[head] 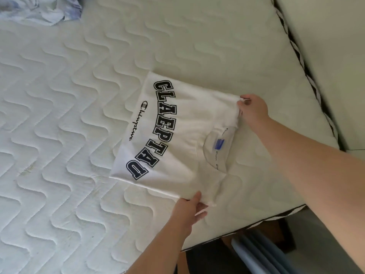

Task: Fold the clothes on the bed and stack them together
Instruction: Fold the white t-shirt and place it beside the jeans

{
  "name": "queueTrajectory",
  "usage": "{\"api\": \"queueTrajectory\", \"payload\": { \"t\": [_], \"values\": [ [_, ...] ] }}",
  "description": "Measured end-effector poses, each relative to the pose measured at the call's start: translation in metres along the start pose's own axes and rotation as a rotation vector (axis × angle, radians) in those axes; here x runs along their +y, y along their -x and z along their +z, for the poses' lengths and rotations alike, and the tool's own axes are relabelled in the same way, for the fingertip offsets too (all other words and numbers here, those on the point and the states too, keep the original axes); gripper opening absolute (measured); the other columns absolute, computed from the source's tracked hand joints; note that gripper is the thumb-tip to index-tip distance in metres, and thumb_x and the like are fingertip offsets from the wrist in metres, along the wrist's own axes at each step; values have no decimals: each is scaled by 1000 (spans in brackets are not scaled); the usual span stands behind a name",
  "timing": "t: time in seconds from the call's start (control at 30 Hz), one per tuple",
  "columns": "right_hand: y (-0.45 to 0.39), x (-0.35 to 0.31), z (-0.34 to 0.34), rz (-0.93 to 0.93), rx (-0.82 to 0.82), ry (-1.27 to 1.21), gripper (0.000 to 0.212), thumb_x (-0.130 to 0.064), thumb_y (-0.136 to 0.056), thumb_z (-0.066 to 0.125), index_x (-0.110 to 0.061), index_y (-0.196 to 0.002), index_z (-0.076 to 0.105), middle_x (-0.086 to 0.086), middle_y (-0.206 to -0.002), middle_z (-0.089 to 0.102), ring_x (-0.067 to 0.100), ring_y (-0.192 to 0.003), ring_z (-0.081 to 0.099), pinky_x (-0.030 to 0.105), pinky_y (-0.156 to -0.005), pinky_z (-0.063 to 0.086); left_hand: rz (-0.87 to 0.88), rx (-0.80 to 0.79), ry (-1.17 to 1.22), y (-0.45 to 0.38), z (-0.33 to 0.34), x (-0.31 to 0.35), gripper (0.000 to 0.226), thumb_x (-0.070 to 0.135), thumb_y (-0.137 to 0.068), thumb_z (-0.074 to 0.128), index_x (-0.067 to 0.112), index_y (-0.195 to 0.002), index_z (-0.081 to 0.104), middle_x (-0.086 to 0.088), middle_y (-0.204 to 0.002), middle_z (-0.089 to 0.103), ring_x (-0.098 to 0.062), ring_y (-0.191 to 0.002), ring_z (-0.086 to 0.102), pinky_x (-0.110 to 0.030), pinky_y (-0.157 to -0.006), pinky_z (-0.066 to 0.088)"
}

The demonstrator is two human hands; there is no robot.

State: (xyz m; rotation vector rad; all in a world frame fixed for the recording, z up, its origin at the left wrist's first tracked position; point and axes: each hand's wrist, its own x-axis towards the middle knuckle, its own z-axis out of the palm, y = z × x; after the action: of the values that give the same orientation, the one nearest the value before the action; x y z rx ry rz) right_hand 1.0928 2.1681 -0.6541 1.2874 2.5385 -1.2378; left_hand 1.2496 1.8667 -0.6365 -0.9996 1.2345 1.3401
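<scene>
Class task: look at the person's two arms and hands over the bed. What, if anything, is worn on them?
Both forearms are bare: no sleeve reaches into view. The left hand and the right hand wear no gloves, and no rings, watch or bracelet show on the visible parts.

One folded white T-shirt, one crumpled garment heap, one mattress, two hands

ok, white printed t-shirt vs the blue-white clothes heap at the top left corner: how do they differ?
The white t-shirt with dark block lettering is folded into a flat rectangle; the blue-and-white clothes heap is crumpled and unfolded. The t-shirt lies near the bed's near corner, pinched by the left hand and right hand; the heap lies far off, untouched. Both rest on the quilted white mattress.
</scene>
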Motion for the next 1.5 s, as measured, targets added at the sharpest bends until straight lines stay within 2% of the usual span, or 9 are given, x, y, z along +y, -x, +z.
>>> {"api": "queueTrajectory", "payload": {
  "t": [0.13, 0.23, 0.43, 0.67, 0.8, 1.03, 1.17, 1.4, 1.5],
  "values": [
    [15, 21, -4, 154, -14, -46, 44, -21, -87, 66, -16, -129, 54, -4, -106, 59, 16, -97, 57, 28, -85, 47, -96, -41, -708, 14, 0, 20, 54, 49, -98, 52, -1, -84, 68, -15, -84, 76, -21, -68, 73, -29, -57, 58],
    [59, 41, -4, 253, 5, -59, 28, -25, -88, 64, -20, -115, 59, -8, -90, 61, 17, -89, 59, 24, -73, 42, -111, -147, -1049, 22, -7, 41, 52, 44, -101, 46, 2, -79, 67, -13, -85, 76, -14, -60, 71, -23, -55, 56],
    [184, 78, 16, 388, -162, -91, 19, -43, -93, 56, -24, -95, 57, 0, -92, 67, 21, -87, 64, 30, -69, 47, 356, -215, -1239, 14, 5, 99, 23, 30, -99, 56, 11, -99, 69, 2, -88, 75, -7, -72, 70, -29, -71, 57],
    [276, 78, 55, 650, -118, -319, 59, -55, -84, 68, -13, -120, 47, 3, -106, 54, 12, -82, 54, 20, -60, 37, 846, -177, -1531, -30, 54, 156, 14, 24, -97, 59, 24, -108, 67, 8, -100, 68, -8, -89, 59, -15, -77, 45],
    [302, 69, 70, 819, -100, -414, 72, -49, -79, 76, -11, -130, 41, 5, -117, 50, 21, -95, 56, 30, -76, 46, 1067, -169, -1674, -45, 79, 183, 29, 19, -95, 57, 20, -124, 60, -2, -120, 62, -20, -110, 57, -33, -98, 42],
    [309, 56, 88, 1048, -26, -819, 25, -28, -85, 76, -9, -93, 63, -2, -83, 66, 16, -84, 61, 35, -90, 52, 1393, 21, -1696, -63, 127, 228, 41, 13, -92, 52, 14, -133, 55, -7, -137, 55, -28, -126, 50, -38, -105, 36],
    [314, 49, 94, 1076, 11, -1022, 8, -21, -89, 71, -16, -95, 69, 10, -96, 71, 17, -93, 65, 32, -91, 52, 1178, 133, -1893, -77, 157, 258, 51, 28, -102, 45, 15, -150, 36, -8, -153, 39, -28, -141, 36, -42, -116, 25],
    [307, 38, 98, 1192, 125, -1288, 16, -25, -97, 60, -13, -96, 70, 5, -97, 75, 16, -97, 69, 29, -93, 52, 1003, 55, -1757, -89, 179, 299, 24, 32, -98, 57, 16, -113, 68, -5, -117, 66, -22, -104, 60, -29, -82, 44],
    [301, 33, 101, 1221, 174, -1339, 16, -28, -98, 57, -16, -98, 68, 5, -99, 74, 15, -96, 69, 30, -98, 49, 957, -6, -1823, -96, 183, 307, 32, 41, -91, 67, 17, -113, 67, -3, -117, 64, -20, -103, 57, -30, -83, 42]
  ]
}}
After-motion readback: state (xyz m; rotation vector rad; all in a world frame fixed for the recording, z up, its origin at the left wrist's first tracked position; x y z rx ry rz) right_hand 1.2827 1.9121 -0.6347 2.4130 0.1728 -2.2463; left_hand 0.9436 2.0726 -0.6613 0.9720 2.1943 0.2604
